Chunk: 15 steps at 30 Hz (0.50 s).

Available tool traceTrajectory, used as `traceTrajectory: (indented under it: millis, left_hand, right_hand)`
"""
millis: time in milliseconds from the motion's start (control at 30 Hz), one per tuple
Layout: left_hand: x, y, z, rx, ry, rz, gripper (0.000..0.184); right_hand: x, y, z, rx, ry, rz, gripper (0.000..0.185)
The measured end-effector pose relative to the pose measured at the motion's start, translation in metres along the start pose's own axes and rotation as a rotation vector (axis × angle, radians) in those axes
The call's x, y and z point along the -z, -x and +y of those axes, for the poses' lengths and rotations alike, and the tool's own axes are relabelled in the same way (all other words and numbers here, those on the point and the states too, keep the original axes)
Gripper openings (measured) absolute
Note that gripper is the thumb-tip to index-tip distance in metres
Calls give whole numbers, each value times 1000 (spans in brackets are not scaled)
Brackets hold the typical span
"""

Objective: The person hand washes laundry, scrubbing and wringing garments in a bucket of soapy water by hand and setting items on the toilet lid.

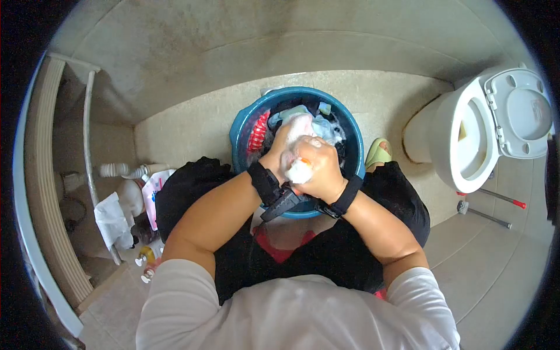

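Fingers (315,142): yours look curled together; can't tell what they pinch.
Foam (300,172): slickness could loosen your hold.
Wristband (264,184): might soak if you dip lower.

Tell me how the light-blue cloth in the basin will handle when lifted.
The light-blue cloth likely hangs floppy, given its crumpled folds. Probably heavy for its size, looking soaked in the basin. Nearby suds may make it slippery.

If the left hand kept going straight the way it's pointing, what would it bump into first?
Probably the pale blue cloth in the blue basin, though the depth between left hand and cloth is unclear.
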<state>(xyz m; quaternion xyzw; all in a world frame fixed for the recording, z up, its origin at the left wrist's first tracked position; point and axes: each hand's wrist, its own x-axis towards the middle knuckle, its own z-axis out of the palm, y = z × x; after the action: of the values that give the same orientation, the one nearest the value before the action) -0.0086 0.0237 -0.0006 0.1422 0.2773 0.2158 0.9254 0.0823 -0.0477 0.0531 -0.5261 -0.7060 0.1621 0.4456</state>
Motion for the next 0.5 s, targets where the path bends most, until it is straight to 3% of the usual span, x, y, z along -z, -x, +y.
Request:
traceTrajectory:
  millis: [33,67,133,200,267,300,367,400,467,500]
  left_hand:
    - [-21,11,0,-34,59,81,17]
    - [-25,15,-4,-67,-111,261,19]
    - [-15,12,-1,37,64,-154,13]
    - [-28,11,6,-50,17,-123,10]
    - [-30,12,16,-135,61,-157,7]
    - [-31,15,26,-135,47,-142,7]
    - [-23,16,41,-87,43,-91,11]
    - [-6,8,40,-171,-28,-120,16]
    - [-9,14,43,-187,-43,-105,14]
    - [-12,19,42,-217,-61,-129,14]
  right_hand:
    - [-3,4,15,-41,-117,-44,26]
    - [3,10,29,-214,-78,-35,22]
    - [15,4,57,-463,-192,59,16]
    - [18,6,78,-651,-225,86,10]
    - [21,10,92,-743,-20,3,18]
    - [28,11,93,-742,-16,1,18]
    - [39,12,92,-510,-61,-65,43]
    - [45,9,86,-511,-64,-74,43]
    - [56,-1,64,-423,-164,-380,65]
    - [52,-3,53,-471,-291,-409,74]
